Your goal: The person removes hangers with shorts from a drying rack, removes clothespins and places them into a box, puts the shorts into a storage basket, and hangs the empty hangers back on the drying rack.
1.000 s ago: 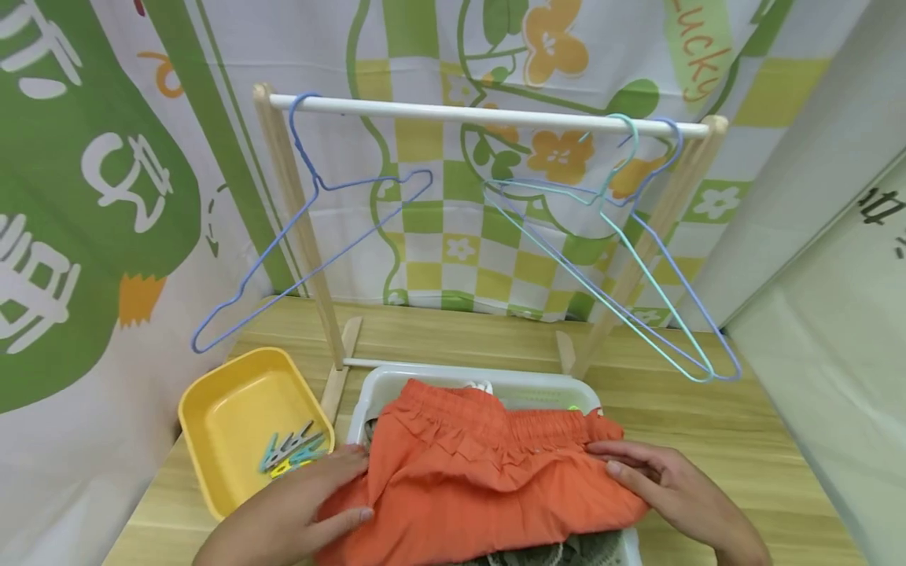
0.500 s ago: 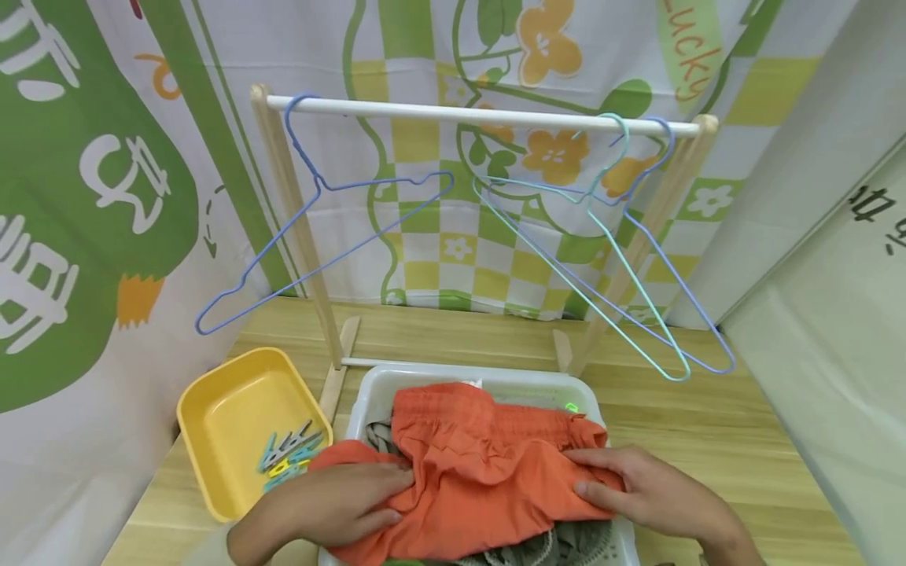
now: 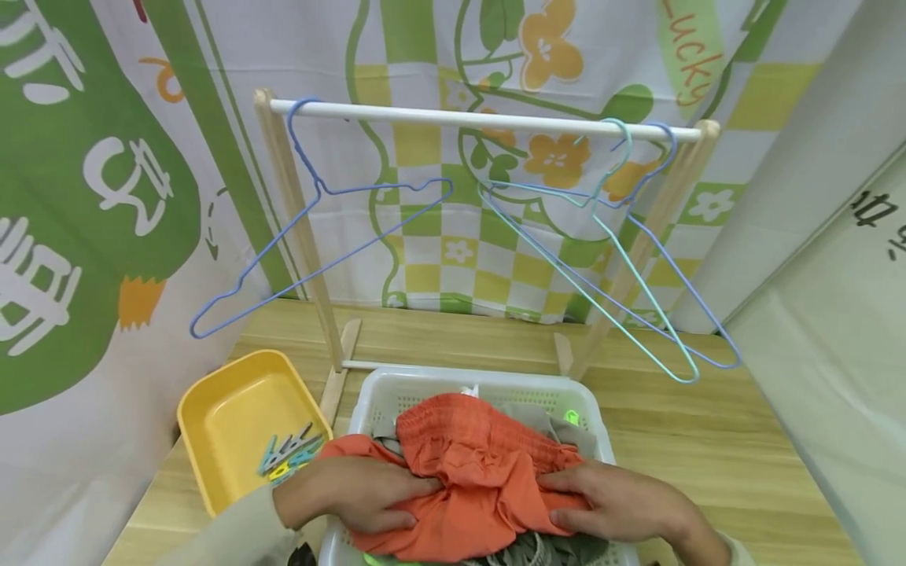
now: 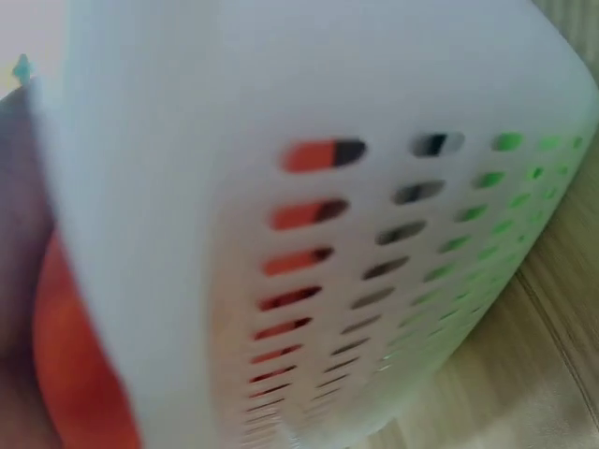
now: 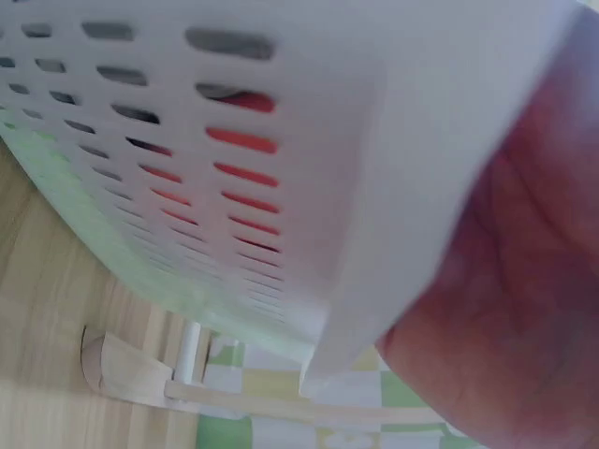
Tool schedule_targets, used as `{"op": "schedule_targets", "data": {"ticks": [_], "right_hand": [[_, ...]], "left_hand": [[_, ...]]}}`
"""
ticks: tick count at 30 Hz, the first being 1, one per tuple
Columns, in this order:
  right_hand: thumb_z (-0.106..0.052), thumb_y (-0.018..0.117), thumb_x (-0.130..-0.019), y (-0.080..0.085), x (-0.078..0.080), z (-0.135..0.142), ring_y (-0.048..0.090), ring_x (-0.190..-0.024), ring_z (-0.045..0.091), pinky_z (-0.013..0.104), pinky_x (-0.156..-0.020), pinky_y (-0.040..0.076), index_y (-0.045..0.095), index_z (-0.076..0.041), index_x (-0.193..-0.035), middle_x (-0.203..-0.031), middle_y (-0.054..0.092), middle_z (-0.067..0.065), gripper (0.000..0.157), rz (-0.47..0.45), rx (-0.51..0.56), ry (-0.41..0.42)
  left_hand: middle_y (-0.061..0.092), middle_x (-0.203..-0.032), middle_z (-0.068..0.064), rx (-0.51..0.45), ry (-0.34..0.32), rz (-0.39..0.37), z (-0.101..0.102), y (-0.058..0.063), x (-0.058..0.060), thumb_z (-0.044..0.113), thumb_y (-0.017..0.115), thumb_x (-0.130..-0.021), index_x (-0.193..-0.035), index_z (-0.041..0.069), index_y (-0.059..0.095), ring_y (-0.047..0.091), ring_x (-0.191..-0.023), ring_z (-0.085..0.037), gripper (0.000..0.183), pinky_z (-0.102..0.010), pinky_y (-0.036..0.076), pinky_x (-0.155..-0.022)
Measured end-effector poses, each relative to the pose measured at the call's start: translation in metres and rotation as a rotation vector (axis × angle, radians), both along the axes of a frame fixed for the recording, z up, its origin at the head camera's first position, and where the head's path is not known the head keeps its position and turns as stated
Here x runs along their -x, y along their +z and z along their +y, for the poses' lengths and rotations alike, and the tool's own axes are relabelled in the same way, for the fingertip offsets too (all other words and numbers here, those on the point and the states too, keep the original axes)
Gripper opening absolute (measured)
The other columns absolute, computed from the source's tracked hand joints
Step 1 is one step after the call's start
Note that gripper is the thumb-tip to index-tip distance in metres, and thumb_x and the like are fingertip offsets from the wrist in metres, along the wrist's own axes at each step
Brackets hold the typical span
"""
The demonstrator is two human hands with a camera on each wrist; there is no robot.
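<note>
An orange garment (image 3: 481,464) with a gathered elastic waistband lies bunched in the white perforated laundry basket (image 3: 488,379); whether it is shorts or a skirt I cannot tell. My left hand (image 3: 375,491) presses into its left side, fingertips sunk among the folds and thumb spread apart. On its right side my right hand (image 3: 609,497) pushes inward in the same way. Grey-green clothes (image 3: 559,550) show underneath. Each wrist view looks at the basket's outer wall, with orange cloth (image 4: 84,355) behind the rim at left and my right palm (image 5: 515,309) beside it at right.
Behind the basket stands a wooden rack with a white rail (image 3: 453,118). From it hang a blue hanger (image 3: 318,189) at left, and a mint hanger (image 3: 637,275) and another blue hanger (image 3: 683,275) at right. A yellow tray (image 3: 241,417) holds several clothespins (image 3: 286,456).
Both hands have moved inward, bunching the orange garment toward the basket's middle and down into it. More of the basket's back wall and the grey-green clothes shows now.
</note>
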State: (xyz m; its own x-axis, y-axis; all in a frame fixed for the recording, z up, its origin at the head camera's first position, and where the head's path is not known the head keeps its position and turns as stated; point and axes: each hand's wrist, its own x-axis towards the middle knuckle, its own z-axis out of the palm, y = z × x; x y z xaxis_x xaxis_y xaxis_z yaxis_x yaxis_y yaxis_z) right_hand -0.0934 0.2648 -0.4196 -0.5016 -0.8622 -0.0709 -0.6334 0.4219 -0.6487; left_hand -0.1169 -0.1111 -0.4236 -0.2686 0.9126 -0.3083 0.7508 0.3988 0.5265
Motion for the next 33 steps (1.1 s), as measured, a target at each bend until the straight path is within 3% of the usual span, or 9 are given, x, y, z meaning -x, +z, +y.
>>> {"op": "schedule_targets", "data": {"ticks": [5,11,18,21,26,30,33], "right_hand": [[-0.024,0.057,-0.108,-0.005,0.003,-0.005,0.061,-0.115,0.009,0.031,-0.092,0.054,0.065,-0.012,-0.137,-0.129,0.065,-0.004,0.032,0.03,0.032,0.036],[-0.018,0.06,-0.105,-0.013,0.008,-0.015,0.053,-0.083,-0.003,0.016,-0.074,0.046,0.064,-0.025,-0.107,-0.093,0.055,-0.02,0.008,0.032,0.063,0.088],[-0.017,0.063,-0.102,-0.017,0.008,-0.017,0.05,-0.079,-0.004,0.012,-0.072,0.042,0.061,-0.024,-0.098,-0.088,0.051,-0.02,0.008,0.091,0.067,0.078],[-0.016,0.062,-0.102,-0.018,0.008,-0.018,0.052,-0.081,-0.004,0.012,-0.075,0.043,0.062,-0.025,-0.102,-0.091,0.055,-0.019,0.009,0.107,0.084,0.069],[-0.016,0.06,-0.104,-0.017,0.007,-0.018,0.055,-0.085,-0.002,0.017,-0.078,0.047,0.063,-0.026,-0.109,-0.097,0.058,-0.018,0.012,0.09,0.096,0.045],[-0.018,0.057,-0.107,-0.011,0.004,-0.018,0.057,-0.089,-0.001,0.022,-0.08,0.049,0.063,-0.028,-0.113,-0.102,0.061,-0.019,0.014,0.082,0.086,0.012],[-0.02,0.057,-0.108,-0.004,0.0,-0.014,0.059,-0.096,0.0,0.024,-0.082,0.051,0.066,-0.025,-0.121,-0.11,0.064,-0.016,0.016,0.081,0.077,-0.025]], "left_hand": [[0.053,-0.148,-0.004,0.004,-0.013,-0.065,0.007,-0.006,0.003,0.024,0.055,-0.107,-0.156,0.006,0.039,0.053,-0.125,-0.007,0.055,-0.023,0.044,-0.103],[0.052,-0.148,-0.006,-0.003,-0.046,-0.106,0.012,-0.015,0.006,0.023,0.055,-0.106,-0.156,0.002,0.035,0.05,-0.126,-0.006,0.058,-0.02,0.041,-0.104],[0.06,-0.137,-0.003,-0.028,-0.065,-0.091,0.017,-0.018,0.01,0.023,0.059,-0.103,-0.154,0.002,0.038,0.055,-0.12,-0.005,0.06,-0.015,0.042,-0.099],[0.062,-0.134,-0.001,-0.033,-0.052,-0.05,0.016,-0.017,0.009,0.025,0.061,-0.102,-0.153,0.004,0.042,0.056,-0.117,-0.004,0.058,-0.015,0.044,-0.097],[0.064,-0.13,0.006,-0.047,0.005,0.1,0.009,-0.013,0.003,0.036,0.064,-0.101,-0.147,0.013,0.053,0.06,-0.111,-0.003,0.052,-0.019,0.05,-0.091],[0.065,-0.125,0.012,-0.068,0.05,0.163,0.0,-0.002,-0.003,0.04,0.064,-0.101,-0.138,0.021,0.061,0.06,-0.11,-0.001,0.042,-0.023,0.052,-0.089],[0.066,-0.123,0.012,-0.106,0.077,0.175,-0.008,0.011,-0.006,0.039,0.065,-0.101,-0.133,0.019,0.065,0.06,-0.112,-0.002,0.038,-0.025,0.051,-0.092]]}}
